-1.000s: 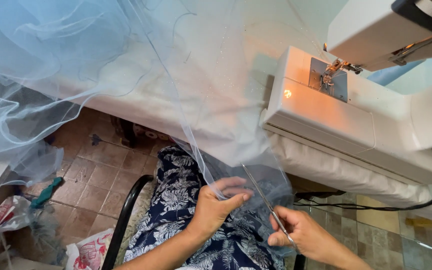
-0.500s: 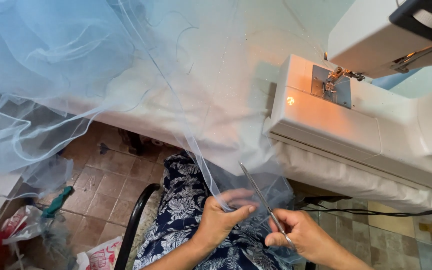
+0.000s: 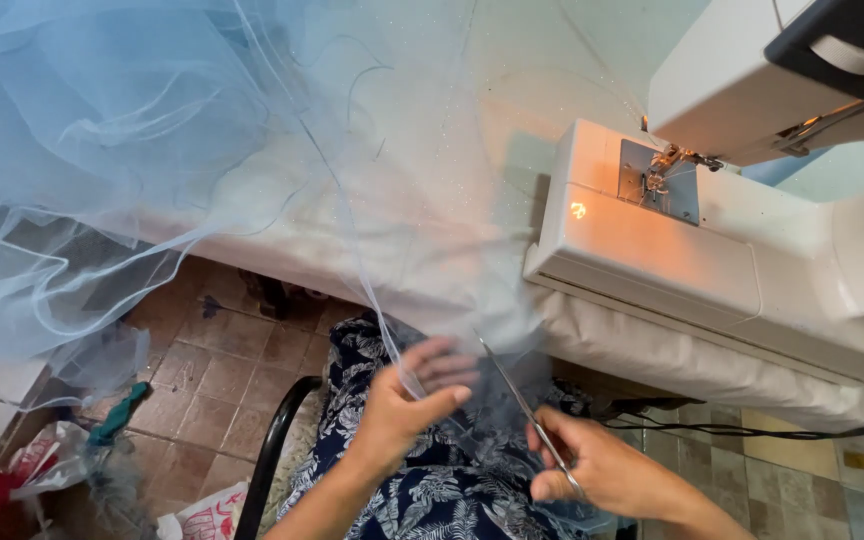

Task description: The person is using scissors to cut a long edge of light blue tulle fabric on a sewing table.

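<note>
Head view: the left hand [image 3: 407, 400] pinches the edge of the pale blue tulle [image 3: 252, 170] between thumb and fingers, just below the table edge at about 6 o'clock in the frame. It holds the sheer cloth taut so the blades have a firm edge to meet. The right hand [image 3: 602, 470], at 5 o'clock, is closed around the handles of slim scissors [image 3: 522, 410], whose blades point up toward 11 o'clock and reach the stretched tulle beside the left fingers. The rest of the tulle billows over the white table [image 3: 372, 250] from 9 to 12 o'clock, with its bulk resting there so only the working edge hangs down to the lap. The white sewing machine [image 3: 712, 250] sits at 2 o'clock, its lamp lit over the needle plate, with a black cable [image 3: 752, 432] trailing below it toward 4 o'clock.

Hard to make out: the left fingertips are blurred, and the scissor handles are hidden inside the right hand, so how far the blades gape is unclear. The machine's top is cut off by the frame. A floral-print garment [image 3: 432, 490] covers the lap and hides the black chair frame [image 3: 267, 460] except for one curved bar
</note>
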